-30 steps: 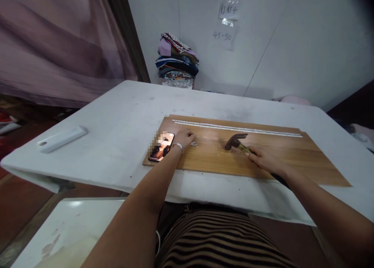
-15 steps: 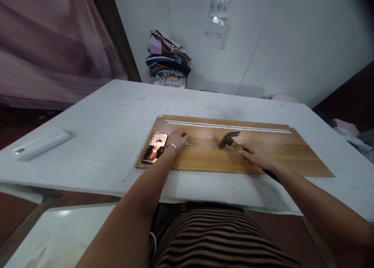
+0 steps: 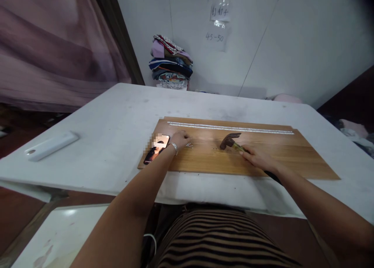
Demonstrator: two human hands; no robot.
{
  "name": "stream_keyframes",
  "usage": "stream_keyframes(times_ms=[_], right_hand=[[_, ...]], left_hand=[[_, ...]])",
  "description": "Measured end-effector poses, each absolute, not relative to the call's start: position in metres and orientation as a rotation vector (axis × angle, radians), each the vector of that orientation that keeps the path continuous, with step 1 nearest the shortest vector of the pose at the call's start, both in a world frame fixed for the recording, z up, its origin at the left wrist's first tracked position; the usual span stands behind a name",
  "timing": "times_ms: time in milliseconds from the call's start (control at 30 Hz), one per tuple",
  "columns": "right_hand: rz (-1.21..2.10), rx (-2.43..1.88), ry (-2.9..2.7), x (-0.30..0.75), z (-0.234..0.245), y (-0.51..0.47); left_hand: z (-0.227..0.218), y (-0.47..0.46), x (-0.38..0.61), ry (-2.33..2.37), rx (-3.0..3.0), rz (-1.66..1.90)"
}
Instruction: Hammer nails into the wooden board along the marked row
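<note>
My right hand [image 3: 253,157] is wrapped round the handle of a claw hammer [image 3: 230,141]. Its dark, rusty head is over the middle of a brown wooden board [image 3: 280,158], with the claw pointing right. On the board's left part, my left hand [image 3: 179,139] has its fingers bent and drawn together, beside a small heap of nails [image 3: 189,145]. Whether a nail is between those fingertips is too small to make out. A phone [image 3: 157,149] with a lit screen lies just left of this hand. Small dark specks lie on the wood near the hammer head.
Two white measuring strips [image 3: 230,128] run along the board's far edge. The board lies on a white table [image 3: 102,143], with a white long-handled object [image 3: 52,145] at the left. A pile of folded clothes [image 3: 172,63] stands behind, by the wall.
The whole view has shifted slightly, so everything sits a little lower and further right. Both hands and the hammer keep nearly the same places on the board.
</note>
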State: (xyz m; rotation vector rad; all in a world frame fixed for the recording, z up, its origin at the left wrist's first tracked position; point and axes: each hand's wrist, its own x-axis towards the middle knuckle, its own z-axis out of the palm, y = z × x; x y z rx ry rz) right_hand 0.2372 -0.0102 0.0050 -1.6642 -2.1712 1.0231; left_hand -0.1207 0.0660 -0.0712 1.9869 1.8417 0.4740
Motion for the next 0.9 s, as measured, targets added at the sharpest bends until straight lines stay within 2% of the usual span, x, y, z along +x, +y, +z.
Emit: stream_keyframes(times_ms=[200, 300, 900], right_hand=[[1.026, -1.675, -2.167, 0.237, 0.0, -0.006], [1.027, -1.667, -2.184, 0.235, 0.001, -0.006], [0.955, -1.629, -2.24, 0.234, 0.0, -0.006]], left_hand=[[-0.034, 0.056, -0.101, 1.969, 2.097, -0.06], [-0.021, 0.055, -0.092, 1.982, 2.097, -0.213], [-0.021, 0.059, -0.08, 1.864, 2.295, -0.457]])
